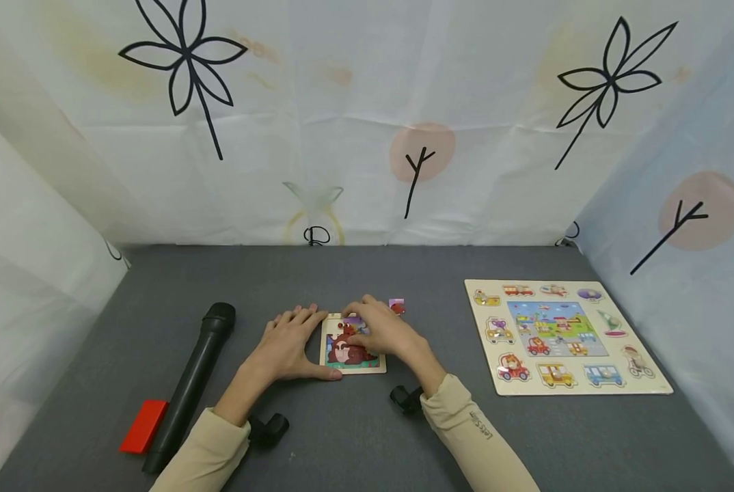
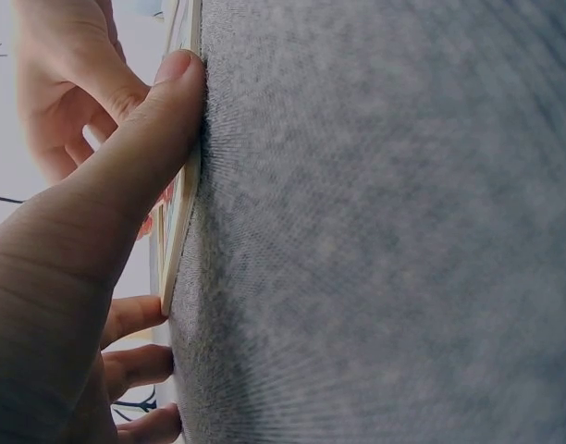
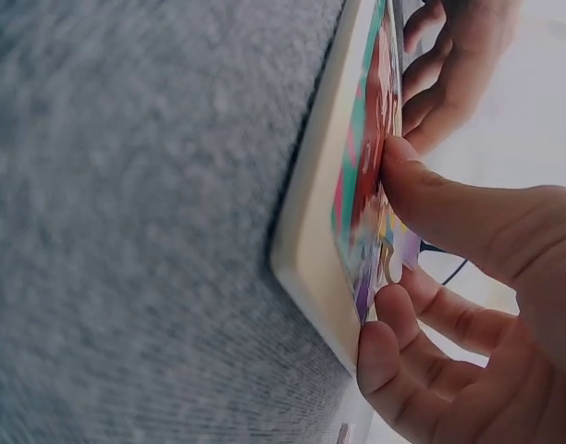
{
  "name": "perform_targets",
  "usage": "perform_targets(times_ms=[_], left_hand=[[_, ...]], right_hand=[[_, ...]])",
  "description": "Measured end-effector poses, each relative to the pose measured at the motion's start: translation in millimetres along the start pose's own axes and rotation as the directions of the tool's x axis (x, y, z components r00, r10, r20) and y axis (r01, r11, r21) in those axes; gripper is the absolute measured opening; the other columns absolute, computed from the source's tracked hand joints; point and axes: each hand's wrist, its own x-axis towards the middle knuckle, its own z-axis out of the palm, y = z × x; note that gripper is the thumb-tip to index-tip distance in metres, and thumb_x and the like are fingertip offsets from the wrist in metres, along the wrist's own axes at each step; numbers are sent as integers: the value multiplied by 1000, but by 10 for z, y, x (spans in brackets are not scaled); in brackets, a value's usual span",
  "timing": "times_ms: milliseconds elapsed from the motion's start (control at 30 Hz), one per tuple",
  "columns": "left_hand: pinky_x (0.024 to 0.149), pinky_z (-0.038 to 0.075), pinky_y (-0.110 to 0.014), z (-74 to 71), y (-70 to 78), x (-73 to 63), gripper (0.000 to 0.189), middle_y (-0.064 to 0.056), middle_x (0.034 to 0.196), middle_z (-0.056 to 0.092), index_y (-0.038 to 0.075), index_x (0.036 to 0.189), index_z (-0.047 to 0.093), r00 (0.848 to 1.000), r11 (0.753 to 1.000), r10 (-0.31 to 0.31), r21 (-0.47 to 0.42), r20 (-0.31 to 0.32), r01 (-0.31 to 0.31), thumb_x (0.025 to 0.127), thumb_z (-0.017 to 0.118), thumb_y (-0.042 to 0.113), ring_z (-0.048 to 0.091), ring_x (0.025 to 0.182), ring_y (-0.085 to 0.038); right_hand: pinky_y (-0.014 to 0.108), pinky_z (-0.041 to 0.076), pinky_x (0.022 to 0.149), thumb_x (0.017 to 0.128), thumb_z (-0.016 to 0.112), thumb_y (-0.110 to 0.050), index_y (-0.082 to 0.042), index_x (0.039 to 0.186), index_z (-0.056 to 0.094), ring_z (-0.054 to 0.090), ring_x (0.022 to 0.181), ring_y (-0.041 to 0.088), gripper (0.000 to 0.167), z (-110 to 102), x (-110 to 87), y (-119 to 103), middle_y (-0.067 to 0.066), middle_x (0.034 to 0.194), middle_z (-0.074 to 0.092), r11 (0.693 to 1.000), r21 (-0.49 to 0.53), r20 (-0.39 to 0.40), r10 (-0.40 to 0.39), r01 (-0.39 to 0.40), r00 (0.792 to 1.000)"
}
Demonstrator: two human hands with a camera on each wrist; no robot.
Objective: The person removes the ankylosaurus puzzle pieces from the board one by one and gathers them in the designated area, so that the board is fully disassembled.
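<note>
A small wooden jigsaw puzzle with a brown animal picture lies on the grey table between both hands. My left hand spreads along its left side, with the thumb at the near edge and a fingertip by the far corner. Over the puzzle's upper right part, my right hand bends its fingers opposite the thumb. In the right wrist view a purple and yellow puzzle piece shows between them, tilted up from the picture. Another small purple and red puzzle piece lies just beyond the right hand.
At the right lies a large wooden vehicle puzzle board. To the left, a black microphone lies slanted beside a red flat block. White patterned cloth stands round the table's back and sides.
</note>
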Motion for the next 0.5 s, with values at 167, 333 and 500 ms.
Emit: perform_targets(times_ms=[167, 333, 500], left_hand=[[111, 33, -75, -9, -4, 7, 117, -14, 163, 40, 17, 156, 44, 1000, 1000, -2, 0, 2, 2, 64, 80, 79, 37, 148, -47], [111, 32, -75, -9, -6, 3, 117, -14, 164, 39, 17, 156, 43, 1000, 1000, -8, -4, 8, 8, 64, 81, 79, 36, 149, -48], [112, 31, -75, -10, -3, 2, 117, -14, 164, 39, 17, 156, 43, 1000, 1000, -8, -11, 10, 8, 64, 81, 79, 36, 149, -47]], right_hand=[[47, 52, 90, 93, 77, -18, -10, 132, 67, 55, 96, 24, 41, -10, 7, 8, 13, 114, 60, 1000, -4, -7, -7, 7, 1000], [36, 46, 79, 94, 75, -16, -10, 136, 67, 48, 87, 19, 43, -1, 16, 17, 12, 110, 58, 1000, -10, 3, -18, 18, 1000], [29, 39, 72, 96, 72, -11, -9, 137, 66, 42, 82, 17, 42, -6, 15, 10, 11, 109, 55, 1000, 1, 9, -12, 12, 1000]])
